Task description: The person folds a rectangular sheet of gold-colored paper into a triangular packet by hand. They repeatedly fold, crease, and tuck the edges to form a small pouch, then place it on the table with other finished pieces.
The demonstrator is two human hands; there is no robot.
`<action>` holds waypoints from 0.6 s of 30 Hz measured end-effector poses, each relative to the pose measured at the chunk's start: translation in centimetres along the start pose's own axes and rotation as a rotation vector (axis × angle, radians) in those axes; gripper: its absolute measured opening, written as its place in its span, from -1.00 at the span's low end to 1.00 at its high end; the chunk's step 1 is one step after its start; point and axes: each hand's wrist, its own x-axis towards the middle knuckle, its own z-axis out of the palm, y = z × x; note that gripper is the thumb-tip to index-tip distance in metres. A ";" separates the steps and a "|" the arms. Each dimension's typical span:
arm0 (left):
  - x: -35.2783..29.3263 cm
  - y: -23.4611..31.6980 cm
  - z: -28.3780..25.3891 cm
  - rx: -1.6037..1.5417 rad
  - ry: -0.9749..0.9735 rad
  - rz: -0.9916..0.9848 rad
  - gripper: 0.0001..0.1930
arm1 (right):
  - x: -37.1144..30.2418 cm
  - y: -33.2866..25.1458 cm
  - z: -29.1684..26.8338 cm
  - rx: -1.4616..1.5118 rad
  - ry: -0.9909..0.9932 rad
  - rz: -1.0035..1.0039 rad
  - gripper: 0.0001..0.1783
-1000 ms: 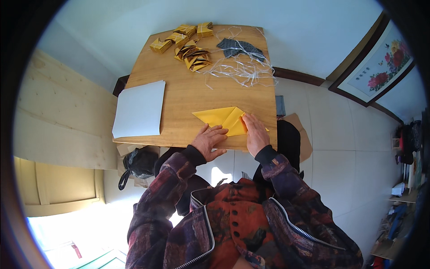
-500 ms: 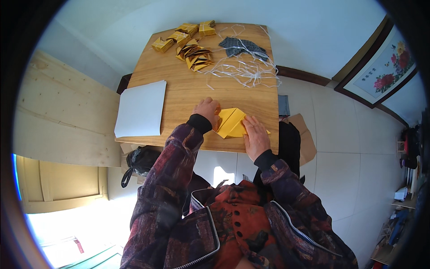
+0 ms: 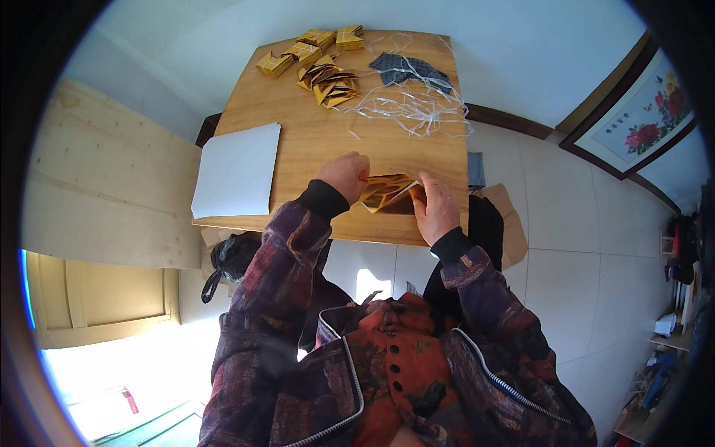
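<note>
Folded gold paper: held between both hands near the front edge of the wooden table, right of its middle; its folds are partly opened, with a pale edge shown at the right. Whether its underside is lifted or rested on the wood cannot be told.
Left hand: curled in at the paper's left end, the fingers drawn narrow on it; the fingertips are mostly hidden.
Right hand: set at the right end, the paper's edge apparently taken between thumb and forefinger, with a narrow gap.
Step in hand: judged to be the shaping of 1 folded piece, its layers being worked by both hands together.
Next move: a steady pinch at both ends seems called for, so that the creases are kept aligned and the thin paper is not crushed.
Gold paper bundles: 4 placed at the table's far left, with light bands across them.
Loose folded pieces: heaped just beside the bundles.
White strings: spread at the far right, partly over a dark grey cloth.
White sheets: laid flat at the left edge, well apart from the right hand.
</note>
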 end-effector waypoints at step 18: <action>-9.8 1.0 5.9 0.227 0.201 0.291 -0.75 | -2.0 2.0 -1.3 -0.030 -0.400 -0.405 -0.52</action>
